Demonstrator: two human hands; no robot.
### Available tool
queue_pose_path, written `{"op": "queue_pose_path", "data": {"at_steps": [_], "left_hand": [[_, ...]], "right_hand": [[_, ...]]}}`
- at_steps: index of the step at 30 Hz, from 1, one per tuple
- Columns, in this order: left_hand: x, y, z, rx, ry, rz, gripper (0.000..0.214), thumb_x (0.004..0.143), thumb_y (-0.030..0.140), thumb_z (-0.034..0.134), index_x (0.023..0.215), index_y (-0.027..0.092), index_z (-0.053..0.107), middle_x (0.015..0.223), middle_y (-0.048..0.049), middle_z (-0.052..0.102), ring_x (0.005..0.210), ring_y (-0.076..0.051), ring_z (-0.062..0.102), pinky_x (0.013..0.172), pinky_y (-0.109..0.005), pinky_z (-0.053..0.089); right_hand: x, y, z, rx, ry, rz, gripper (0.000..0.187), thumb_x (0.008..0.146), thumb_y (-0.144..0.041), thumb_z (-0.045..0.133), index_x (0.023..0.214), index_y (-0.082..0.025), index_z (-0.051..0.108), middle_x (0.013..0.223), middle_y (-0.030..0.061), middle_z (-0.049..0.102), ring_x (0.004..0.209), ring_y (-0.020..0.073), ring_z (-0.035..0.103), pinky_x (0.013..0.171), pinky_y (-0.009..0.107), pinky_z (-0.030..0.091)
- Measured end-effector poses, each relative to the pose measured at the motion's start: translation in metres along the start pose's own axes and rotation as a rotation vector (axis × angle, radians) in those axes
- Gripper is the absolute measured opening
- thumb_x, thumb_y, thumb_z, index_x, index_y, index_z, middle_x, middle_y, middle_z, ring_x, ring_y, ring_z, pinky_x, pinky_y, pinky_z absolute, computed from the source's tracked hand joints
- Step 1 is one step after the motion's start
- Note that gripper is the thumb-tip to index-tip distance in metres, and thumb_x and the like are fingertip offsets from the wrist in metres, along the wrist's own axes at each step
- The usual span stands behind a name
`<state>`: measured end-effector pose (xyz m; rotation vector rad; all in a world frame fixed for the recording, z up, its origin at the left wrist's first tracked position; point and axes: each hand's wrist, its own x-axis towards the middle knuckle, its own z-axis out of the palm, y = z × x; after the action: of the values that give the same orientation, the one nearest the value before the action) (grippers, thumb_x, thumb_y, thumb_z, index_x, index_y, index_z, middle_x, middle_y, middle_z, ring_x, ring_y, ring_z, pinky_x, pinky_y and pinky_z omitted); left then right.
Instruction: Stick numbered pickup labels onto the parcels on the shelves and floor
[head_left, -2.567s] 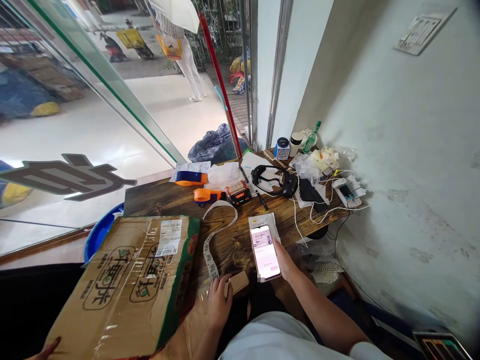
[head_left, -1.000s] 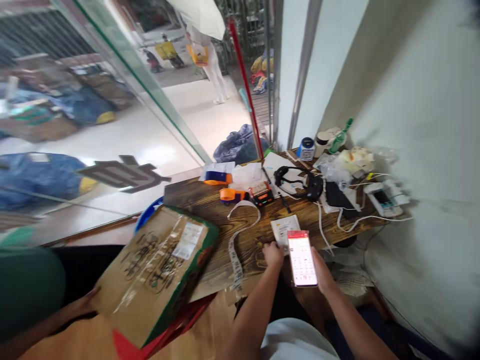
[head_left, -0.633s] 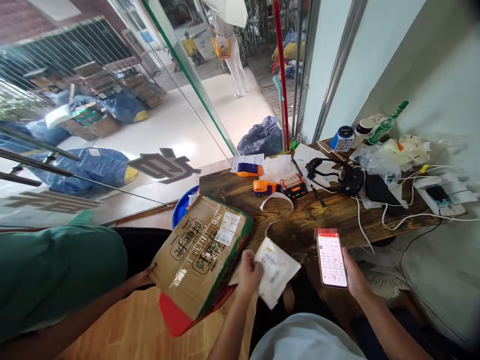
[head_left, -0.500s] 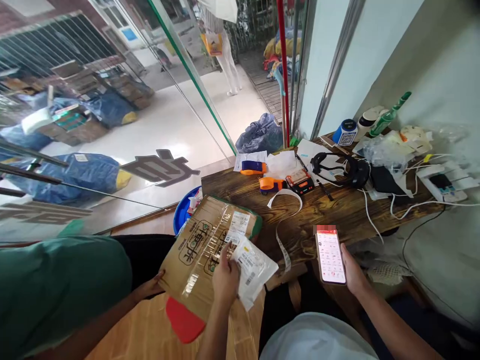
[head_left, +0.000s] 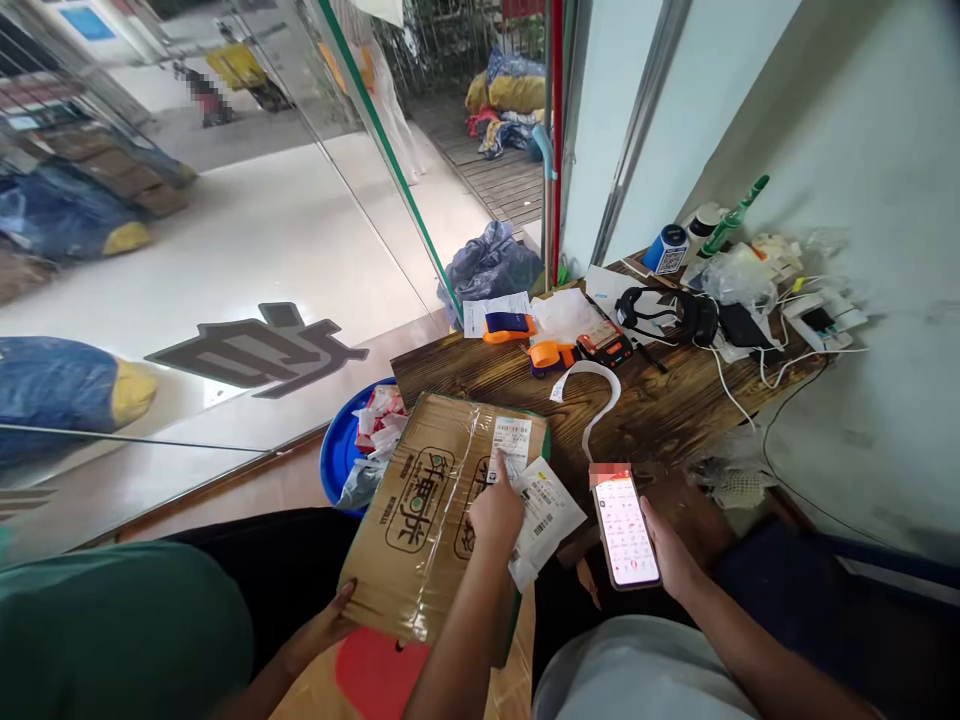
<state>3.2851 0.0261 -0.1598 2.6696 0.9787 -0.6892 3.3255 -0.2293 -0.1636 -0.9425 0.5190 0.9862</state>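
My left hand (head_left: 496,515) points its index finger at the shipping label (head_left: 511,440) on a taped brown cardboard box (head_left: 442,480). Its other fingers are curled, and a white plastic mailer (head_left: 549,518) with a printed label sticks out from them over the box's right side. My right hand (head_left: 667,552) holds a smartphone (head_left: 627,530) with its lit screen facing up. At the box's lower left corner, the hand (head_left: 334,618) of a person in a green top grips the edge.
The dark wooden table (head_left: 517,375) bears orange tape rolls (head_left: 553,354), a curled paper strip (head_left: 600,385), a black headset (head_left: 675,312), papers and cables. A blue bin (head_left: 337,450) with rubbish stands left of the table. Beyond it is a glass door (head_left: 382,140).
The box, mailer and my left hand have shifted right in view; my index finger now lies on the box's label. The phone appears farther left. The camera has turned somewhat.
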Motion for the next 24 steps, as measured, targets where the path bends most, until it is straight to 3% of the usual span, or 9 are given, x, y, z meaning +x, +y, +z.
{"op": "queue_pose_path", "data": {"at_steps": [4,12,20,22,24], "left_hand": [[0.004,-0.002,-0.003,-0.003,-0.008,0.031,0.078,0.081,0.016,0.038,0.151,0.012,0.003,0.086,-0.0186,0.071,0.08,-0.03,0.069,0.069,-0.038,0.048],[-0.005,-0.011,0.001,-0.025,0.058,0.1,0.073,0.085,0.02,0.037,0.151,0.013,0.008,0.083,-0.0174,0.072,0.077,-0.029,0.068,0.067,-0.036,0.048],[-0.008,-0.016,0.001,-0.153,0.086,0.116,0.065,0.083,0.018,0.039,0.147,0.016,0.03,0.081,-0.0173,0.072,0.077,-0.032,0.068,0.068,-0.041,0.048],[-0.012,-0.024,0.002,-0.257,0.126,0.099,0.059,0.085,0.02,0.037,0.143,0.021,0.039,0.086,-0.0151,0.072,0.079,-0.03,0.068,0.07,-0.039,0.048],[-0.019,-0.033,0.005,-0.56,0.248,0.066,0.051,0.086,0.021,0.037,0.134,0.022,0.051,0.098,-0.0139,0.072,0.089,-0.028,0.067,0.077,-0.037,0.048]], "right_hand": [[-0.003,0.005,0.005,0.026,0.008,-0.013,0.039,0.086,-0.051,0.053,0.091,-0.016,0.069,0.073,0.005,0.073,0.06,0.0179,0.067,0.057,0.028,0.054],[-0.01,0.009,0.01,0.052,0.03,-0.096,0.037,0.086,-0.048,0.057,0.104,-0.017,0.066,0.086,0.0064,0.075,0.067,0.0191,0.07,0.058,0.029,0.055],[-0.023,0.002,0.02,-0.003,0.004,-0.139,0.039,0.086,-0.047,0.057,0.108,-0.016,0.065,0.084,0.0073,0.076,0.068,0.02,0.071,0.062,0.03,0.057],[-0.026,0.001,0.02,-0.004,0.005,-0.15,0.039,0.087,-0.047,0.056,0.106,-0.015,0.065,0.085,0.0075,0.076,0.068,0.0198,0.071,0.062,0.03,0.057],[-0.028,0.001,0.018,0.01,0.011,-0.148,0.039,0.087,-0.048,0.055,0.104,-0.014,0.065,0.084,0.0075,0.076,0.068,0.0202,0.072,0.061,0.03,0.057]]}}
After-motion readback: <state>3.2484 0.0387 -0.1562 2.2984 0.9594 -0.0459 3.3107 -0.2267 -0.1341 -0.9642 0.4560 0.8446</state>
